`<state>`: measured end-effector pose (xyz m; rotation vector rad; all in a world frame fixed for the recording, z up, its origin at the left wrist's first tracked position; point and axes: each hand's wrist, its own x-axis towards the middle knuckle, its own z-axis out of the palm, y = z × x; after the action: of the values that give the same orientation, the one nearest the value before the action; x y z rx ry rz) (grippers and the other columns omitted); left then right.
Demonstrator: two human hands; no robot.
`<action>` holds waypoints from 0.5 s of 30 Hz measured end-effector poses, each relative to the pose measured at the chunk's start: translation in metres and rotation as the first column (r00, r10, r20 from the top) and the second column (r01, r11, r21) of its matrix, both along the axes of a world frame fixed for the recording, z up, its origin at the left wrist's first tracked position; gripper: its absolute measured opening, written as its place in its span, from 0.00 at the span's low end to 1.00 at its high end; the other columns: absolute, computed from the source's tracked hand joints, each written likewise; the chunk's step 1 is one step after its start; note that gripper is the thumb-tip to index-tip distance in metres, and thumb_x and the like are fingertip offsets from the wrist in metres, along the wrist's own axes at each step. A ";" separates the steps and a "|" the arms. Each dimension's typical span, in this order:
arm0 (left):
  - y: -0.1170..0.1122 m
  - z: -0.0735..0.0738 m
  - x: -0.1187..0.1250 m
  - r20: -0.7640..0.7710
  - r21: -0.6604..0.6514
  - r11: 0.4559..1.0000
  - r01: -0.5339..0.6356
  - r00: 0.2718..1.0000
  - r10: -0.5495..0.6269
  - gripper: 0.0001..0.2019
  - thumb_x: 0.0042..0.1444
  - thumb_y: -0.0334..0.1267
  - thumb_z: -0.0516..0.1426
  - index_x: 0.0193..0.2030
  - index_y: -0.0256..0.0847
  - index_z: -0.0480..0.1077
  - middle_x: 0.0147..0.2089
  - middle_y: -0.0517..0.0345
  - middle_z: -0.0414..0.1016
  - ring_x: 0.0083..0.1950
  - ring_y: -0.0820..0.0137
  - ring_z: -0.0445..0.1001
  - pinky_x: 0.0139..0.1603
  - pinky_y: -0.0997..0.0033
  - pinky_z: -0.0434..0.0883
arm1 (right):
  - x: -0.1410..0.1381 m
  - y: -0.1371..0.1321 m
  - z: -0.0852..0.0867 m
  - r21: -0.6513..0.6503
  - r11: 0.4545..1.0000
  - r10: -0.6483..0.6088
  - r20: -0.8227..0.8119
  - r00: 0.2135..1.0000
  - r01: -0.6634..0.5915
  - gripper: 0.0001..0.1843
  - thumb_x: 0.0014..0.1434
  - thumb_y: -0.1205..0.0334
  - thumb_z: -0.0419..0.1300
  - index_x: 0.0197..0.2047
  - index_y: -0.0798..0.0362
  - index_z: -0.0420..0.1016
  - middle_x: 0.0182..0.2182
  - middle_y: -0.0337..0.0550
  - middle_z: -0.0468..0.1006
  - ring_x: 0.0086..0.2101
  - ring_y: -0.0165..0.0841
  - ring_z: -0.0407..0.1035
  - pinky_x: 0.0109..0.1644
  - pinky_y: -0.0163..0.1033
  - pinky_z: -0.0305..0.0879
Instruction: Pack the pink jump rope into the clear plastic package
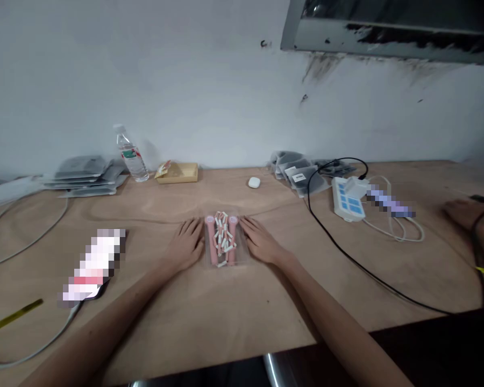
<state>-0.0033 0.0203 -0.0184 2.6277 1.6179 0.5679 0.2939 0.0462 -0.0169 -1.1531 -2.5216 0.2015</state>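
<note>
A clear plastic bag [242,262] lies flat on the wooden table, holding a beaded jump rope [225,236]. The rope has two pink handles, one along each side, with white and pink beads bunched between them. At the bag's left edge rests my left hand [187,242], palm down with fingers stretched out. My right hand [262,240] lies flat along the right edge, its fingers extended too. Both hands appear to touch the bag's edges, and neither grips anything.
A phone [97,263] with a cable lies left. Behind stand grey packages [84,174], a water bottle [132,153], a cardboard tray [181,174], a white case [254,183] and more packages [298,169]. A power strip [347,201] and another person's hand [462,212] are right.
</note>
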 end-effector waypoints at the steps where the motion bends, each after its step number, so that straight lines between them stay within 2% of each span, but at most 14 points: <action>1: 0.000 -0.002 0.000 -0.038 0.008 1.000 0.009 0.999 -0.008 0.27 0.64 0.37 0.49 0.68 0.30 0.62 0.71 0.39 0.61 0.75 0.52 0.54 0.75 0.48 0.53 | 0.000 -0.001 0.000 0.007 1.000 0.002 0.016 1.000 -0.002 0.33 0.64 0.68 0.47 0.72 0.63 0.57 0.70 0.57 0.61 0.69 0.45 0.53 0.73 0.57 0.51; 7: -0.001 -0.003 0.002 -0.149 0.049 0.999 0.018 0.989 -0.011 0.28 0.63 0.36 0.49 0.69 0.29 0.61 0.72 0.38 0.60 0.74 0.51 0.55 0.75 0.48 0.52 | -0.004 -0.005 0.003 0.043 0.999 -0.030 0.089 0.996 0.026 0.34 0.65 0.67 0.46 0.73 0.64 0.55 0.70 0.58 0.60 0.69 0.46 0.52 0.73 0.57 0.51; 11: -0.002 -0.003 0.001 -0.145 0.063 0.998 0.015 0.989 -0.006 0.27 0.64 0.37 0.48 0.69 0.32 0.61 0.72 0.41 0.60 0.74 0.53 0.56 0.75 0.49 0.53 | -0.006 -0.006 0.002 0.031 0.998 -0.057 0.114 0.992 0.054 0.33 0.66 0.65 0.46 0.73 0.64 0.54 0.70 0.58 0.59 0.70 0.46 0.51 0.73 0.56 0.50; 15: -0.003 0.000 0.003 -0.135 0.038 0.999 0.013 0.991 -0.007 0.27 0.65 0.37 0.46 0.69 0.31 0.61 0.73 0.39 0.60 0.74 0.52 0.55 0.74 0.48 0.53 | -0.005 -0.005 0.004 0.017 0.999 -0.047 0.108 0.993 0.046 0.33 0.66 0.65 0.46 0.72 0.65 0.56 0.70 0.61 0.59 0.70 0.46 0.51 0.73 0.57 0.50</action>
<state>-0.0004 0.0173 -0.0185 2.7557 1.6428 0.4342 0.2886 0.0408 -0.0130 -1.2474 -2.5821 0.1108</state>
